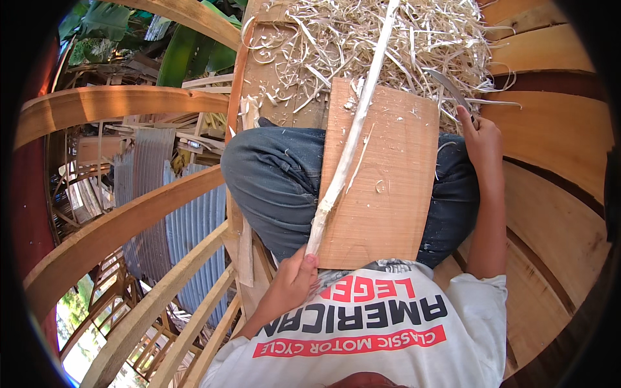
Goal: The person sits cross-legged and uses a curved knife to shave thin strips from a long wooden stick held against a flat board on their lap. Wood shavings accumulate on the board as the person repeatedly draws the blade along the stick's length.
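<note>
A long, pale peeled stick [352,139] slants across a flat wooden board [394,168] that lies over my lap. Around the stick's near end my left hand [294,279] is closed, by the board's lower left corner. A knot-like bump shows on the stick a little above that hand. My right hand [482,139] grips a knife [451,88] by its dark handle, right of the board and above my knee. The curved blade points up and left, over the shavings and apart from the stick. A thin sliver and a few curls lie on the board.
A large heap of wood shavings [394,39] covers the plank floor [284,64] ahead. Slatted wooden walls curve up on the left [129,107] and right [550,123]. Beyond the left slats are corrugated sheets [194,226], scrap wood and green leaves [194,55].
</note>
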`<action>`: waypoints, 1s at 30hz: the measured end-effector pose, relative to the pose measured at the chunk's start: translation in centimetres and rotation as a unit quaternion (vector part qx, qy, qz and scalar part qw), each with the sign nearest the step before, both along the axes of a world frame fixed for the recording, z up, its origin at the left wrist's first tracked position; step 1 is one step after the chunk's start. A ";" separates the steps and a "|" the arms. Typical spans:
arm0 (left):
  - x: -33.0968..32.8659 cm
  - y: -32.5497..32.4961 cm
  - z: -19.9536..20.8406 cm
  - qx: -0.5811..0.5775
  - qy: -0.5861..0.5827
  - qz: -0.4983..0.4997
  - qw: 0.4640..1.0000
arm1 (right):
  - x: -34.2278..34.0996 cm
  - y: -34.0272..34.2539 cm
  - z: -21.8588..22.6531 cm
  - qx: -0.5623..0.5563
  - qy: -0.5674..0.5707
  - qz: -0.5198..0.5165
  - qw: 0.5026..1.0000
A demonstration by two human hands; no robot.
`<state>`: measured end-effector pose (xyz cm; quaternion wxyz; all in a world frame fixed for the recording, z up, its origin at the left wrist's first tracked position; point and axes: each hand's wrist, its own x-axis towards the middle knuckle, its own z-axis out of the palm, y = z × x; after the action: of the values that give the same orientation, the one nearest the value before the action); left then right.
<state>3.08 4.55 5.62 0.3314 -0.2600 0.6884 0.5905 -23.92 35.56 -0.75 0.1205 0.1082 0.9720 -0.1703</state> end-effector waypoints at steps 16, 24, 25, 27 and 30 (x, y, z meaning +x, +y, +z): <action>0.7 -0.5 -0.2 0.022 0.008 -0.018 1.000 | 9.1 -6.7 1.9 -0.076 0.001 0.260 0.963; 2.3 -1.8 -2.2 0.256 -0.103 0.091 0.957 | 9.3 -7.4 1.4 -0.101 0.026 0.338 0.935; 2.3 -1.9 -2.4 0.292 -0.120 0.103 0.943 | 9.2 -7.8 1.6 -0.087 0.023 0.326 0.941; 2.0 -2.3 -2.7 0.331 -0.121 0.106 0.930 | 7.2 -8.3 1.9 -0.055 0.020 0.256 0.965; 2.1 -2.5 -3.1 0.365 -0.134 0.114 0.914 | 7.7 -8.8 2.2 -0.049 0.025 0.270 0.961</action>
<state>5.13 2.03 2.51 0.4226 -0.2743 0.3393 0.7943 -16.24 26.77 1.43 0.1431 -0.1684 0.9583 -0.1811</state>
